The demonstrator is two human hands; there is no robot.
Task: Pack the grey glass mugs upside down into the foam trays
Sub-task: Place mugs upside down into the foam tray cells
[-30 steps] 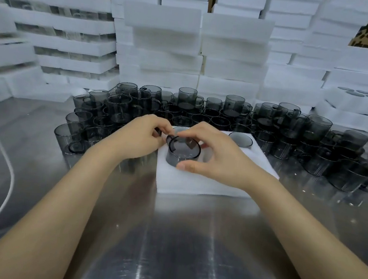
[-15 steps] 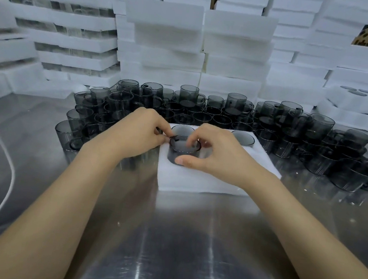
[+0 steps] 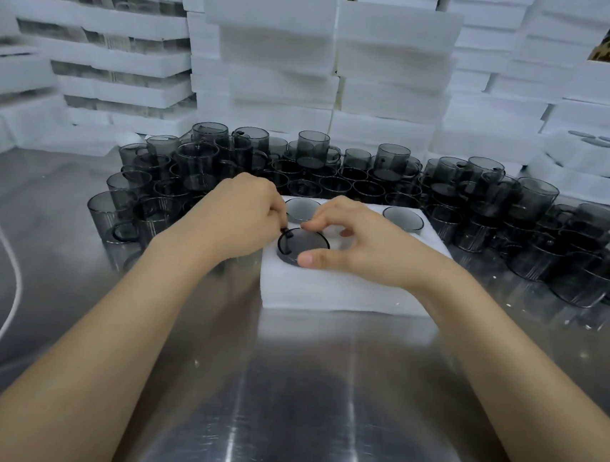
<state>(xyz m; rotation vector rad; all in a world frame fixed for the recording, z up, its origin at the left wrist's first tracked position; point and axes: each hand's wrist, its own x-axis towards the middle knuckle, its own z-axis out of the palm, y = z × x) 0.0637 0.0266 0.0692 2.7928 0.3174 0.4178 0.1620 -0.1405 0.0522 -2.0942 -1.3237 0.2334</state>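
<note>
A white foam tray [image 3: 335, 289] lies on the steel table in front of me. An upside-down grey glass mug [image 3: 304, 245] sits low in the tray's near-left hole, only its base and a short rim of wall showing. My left hand [image 3: 237, 217] pinches it at its left edge by the handle. My right hand [image 3: 354, 241] grips its right side, thumb on the near wall, fingers over the top. Two more inverted mugs sit in the far row, one [image 3: 302, 208] left, one [image 3: 403, 218] right.
A dense crowd of loose grey mugs [image 3: 484, 211] rings the tray's back and both sides, some stacked. Behind them stand tall stacks of white foam trays [image 3: 276, 53]. A packed tray [image 3: 601, 155] lies at the right. A white cable [image 3: 9, 306] curves over the table's left.
The mug in both hands has gone down into the foam tray's near-left hole, from standing well above the foam to nearly flush. Both hands lowered with it.
</note>
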